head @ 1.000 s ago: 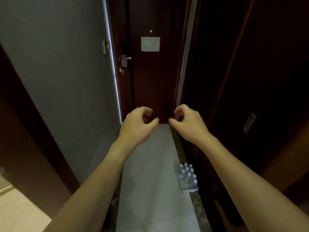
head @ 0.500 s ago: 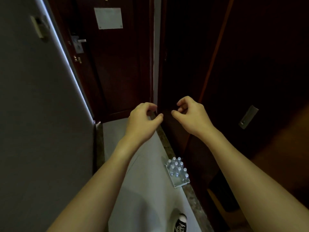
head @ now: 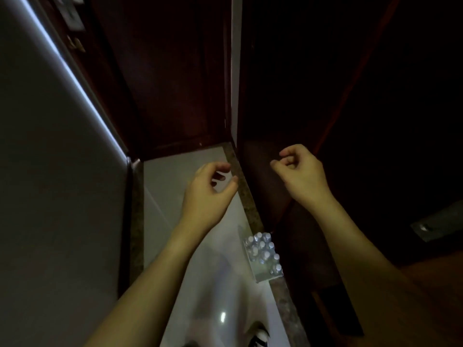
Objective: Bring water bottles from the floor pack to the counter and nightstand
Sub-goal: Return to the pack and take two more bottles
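Note:
A plastic-wrapped pack of small water bottles (head: 264, 256) with white caps stands on the pale tiled floor against the right-hand wooden panel. My left hand (head: 209, 189) hovers above the floor, up and to the left of the pack, fingers loosely curled and holding nothing. My right hand (head: 298, 171) is held out over the dark panel, above and right of the pack, fingers also curled with nothing in them. Neither hand touches the pack. The counter and nightstand are out of view.
This is a narrow, dim entry corridor. A dark wooden door (head: 170, 83) closes the far end, a grey wall (head: 50, 171) runs along the left, dark wooden panels (head: 350, 108) with a recessed metal handle (head: 426, 227) along the right. A shoe tip (head: 259, 338) shows at the bottom.
The view has tilted down and moved closer, so the pack appears larger and nearer. Both hands have drifted apart and slightly lower; they remain curled and hold nothing.

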Motion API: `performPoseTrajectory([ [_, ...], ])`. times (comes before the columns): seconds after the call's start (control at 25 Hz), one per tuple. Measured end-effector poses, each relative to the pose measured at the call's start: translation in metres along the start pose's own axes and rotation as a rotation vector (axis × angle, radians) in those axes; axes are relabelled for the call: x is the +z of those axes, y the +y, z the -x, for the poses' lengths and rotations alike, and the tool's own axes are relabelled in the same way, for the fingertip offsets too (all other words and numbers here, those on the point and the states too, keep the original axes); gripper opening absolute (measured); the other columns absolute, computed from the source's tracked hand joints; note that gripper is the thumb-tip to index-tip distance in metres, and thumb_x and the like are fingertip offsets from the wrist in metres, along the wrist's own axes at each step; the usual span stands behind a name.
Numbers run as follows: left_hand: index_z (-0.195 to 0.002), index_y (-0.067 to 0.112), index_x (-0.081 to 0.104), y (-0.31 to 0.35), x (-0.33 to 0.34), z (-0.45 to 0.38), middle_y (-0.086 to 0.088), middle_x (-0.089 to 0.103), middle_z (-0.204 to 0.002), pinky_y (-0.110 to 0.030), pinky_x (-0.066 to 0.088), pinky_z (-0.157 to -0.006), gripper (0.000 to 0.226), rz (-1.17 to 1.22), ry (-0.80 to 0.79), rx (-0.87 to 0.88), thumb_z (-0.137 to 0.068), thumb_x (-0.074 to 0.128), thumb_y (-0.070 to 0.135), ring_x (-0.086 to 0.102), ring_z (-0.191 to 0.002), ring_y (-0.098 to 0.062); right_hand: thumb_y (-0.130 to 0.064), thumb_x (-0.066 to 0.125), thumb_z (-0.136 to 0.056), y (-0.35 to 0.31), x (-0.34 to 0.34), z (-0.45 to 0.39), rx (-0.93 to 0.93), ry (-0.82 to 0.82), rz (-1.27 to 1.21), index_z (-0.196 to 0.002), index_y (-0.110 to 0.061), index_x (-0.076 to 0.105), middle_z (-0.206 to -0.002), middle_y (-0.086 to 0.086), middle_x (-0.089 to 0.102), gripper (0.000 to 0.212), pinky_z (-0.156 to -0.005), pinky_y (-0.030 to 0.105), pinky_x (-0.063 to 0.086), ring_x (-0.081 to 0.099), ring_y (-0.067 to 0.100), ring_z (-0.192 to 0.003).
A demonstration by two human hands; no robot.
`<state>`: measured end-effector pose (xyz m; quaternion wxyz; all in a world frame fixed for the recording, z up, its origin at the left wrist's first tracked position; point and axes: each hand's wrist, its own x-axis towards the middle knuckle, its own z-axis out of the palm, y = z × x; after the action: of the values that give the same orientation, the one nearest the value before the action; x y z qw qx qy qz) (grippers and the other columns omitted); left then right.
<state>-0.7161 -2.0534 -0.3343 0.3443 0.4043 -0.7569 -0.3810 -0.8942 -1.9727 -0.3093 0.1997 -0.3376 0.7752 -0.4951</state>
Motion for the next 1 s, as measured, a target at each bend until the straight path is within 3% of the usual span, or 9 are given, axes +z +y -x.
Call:
performPoseTrajectory([
  [0.2,-0.114,0.019,0.064,-0.182,0.141,-0.007,0.011,0.062,-0.108,-0.012,0.047,-0.071,0.026,0.014,-0.127,-0.081,-0.088,0.068,0.024,0.06,-0.092,-0.002,-0.015,0.075,-0.082,0.203,0.069,-0.057,0.163,0.069,-0.01,-0.098,-0.014,0.062,-0.08,-0.003,0.063,0.021,-0.063,0.022,0.048,0.059,0.008,-0.066],
  [0.32,-0.116,0.016,0.063,-0.336,0.256,0.018,0.01,0.063,-0.107,-0.006,0.045,-0.073,0.03,0.054,-0.253,-0.186,-0.087,0.071,0.022,0.061,-0.091,0.0,-0.013,0.076,-0.081,0.39,0.142,-0.062,0.294,0.08,0.038,-0.1,-0.017,0.062,-0.087,-0.004,0.068,0.024,-0.076,0.028,0.053,0.066,0.013,-0.082],
  [0.4,-0.12,0.019,0.06,-0.451,0.342,0.038,0.011,0.062,-0.111,-0.005,0.044,-0.078,0.037,0.07,-0.391,-0.232,-0.085,0.073,0.023,0.06,-0.096,-0.001,-0.016,0.075,-0.083,0.531,0.199,-0.056,0.41,0.083,0.12,-0.109,-0.016,0.063,-0.094,0.0,0.068,0.028,-0.069,0.026,0.051,0.066,0.015,-0.081],
  [0.56,-0.128,0.025,0.055,-0.652,0.488,0.073,0.013,0.06,-0.126,-0.019,0.048,-0.096,0.049,0.079,-0.534,-0.207,-0.082,0.074,0.025,0.058,-0.117,-0.005,-0.019,0.077,-0.081,0.753,0.296,-0.043,0.567,0.116,0.171,-0.126,-0.011,0.053,-0.119,0.008,0.062,0.051,-0.07,0.021,0.043,0.059,0.016,-0.094],
  [0.64,-0.134,0.02,0.054,-0.717,0.539,0.091,0.009,0.063,-0.13,-0.025,0.05,-0.1,0.057,0.1,-0.514,-0.122,-0.081,0.074,0.026,0.057,-0.12,-0.005,-0.019,0.078,-0.079,0.813,0.334,-0.041,0.524,0.189,0.192,-0.126,-0.011,0.052,-0.119,0.006,0.06,0.054,-0.076,0.022,0.041,0.057,0.017,-0.098],
  [0.72,-0.132,0.007,0.057,-0.761,0.578,0.108,0.001,0.065,-0.126,-0.011,0.042,-0.1,0.057,0.053,-0.436,-0.011,-0.081,0.073,0.027,0.057,-0.118,-0.007,-0.017,0.079,-0.082,0.846,0.363,-0.038,0.38,0.358,0.2,-0.12,-0.02,0.054,-0.109,-0.006,0.057,0.045,-0.075,0.017,0.038,0.057,0.012,-0.095],
  [0.84,-0.12,0.01,0.062,-0.784,0.602,0.107,-0.001,0.069,-0.108,0.002,0.029,-0.09,0.047,-0.049,-0.392,0.014,-0.082,0.068,0.037,0.064,-0.102,-0.015,-0.022,0.076,-0.085,0.867,0.384,-0.035,0.214,0.48,0.145,-0.101,-0.06,0.044,-0.096,-0.031,0.057,0.053,-0.073,0.012,0.042,0.058,-0.013,-0.09],
  [0.92,-0.115,0.01,0.063,-0.782,0.604,0.103,-0.003,0.07,-0.104,0.002,0.026,-0.091,0.048,-0.055,-0.353,0.061,-0.08,0.063,0.043,0.063,-0.098,-0.016,-0.017,0.074,-0.087,0.875,0.388,-0.029,0.177,0.48,0.059,-0.099,-0.059,0.046,-0.098,-0.041,0.058,0.053,-0.07,0.005,0.045,0.056,-0.021,-0.092],
  [1.0,-0.11,0.006,0.065,-0.778,0.602,0.104,-0.005,0.071,-0.1,-0.005,0.036,-0.09,0.044,-0.046,-0.288,0.117,-0.08,0.064,0.039,0.063,-0.093,-0.017,-0.01,0.075,-0.085,0.877,0.389,-0.027,0.201,0.521,-0.054,-0.103,-0.045,0.05,-0.1,-0.032,0.063,0.047,-0.074,0.004,0.047,0.059,-0.018,-0.094],
])
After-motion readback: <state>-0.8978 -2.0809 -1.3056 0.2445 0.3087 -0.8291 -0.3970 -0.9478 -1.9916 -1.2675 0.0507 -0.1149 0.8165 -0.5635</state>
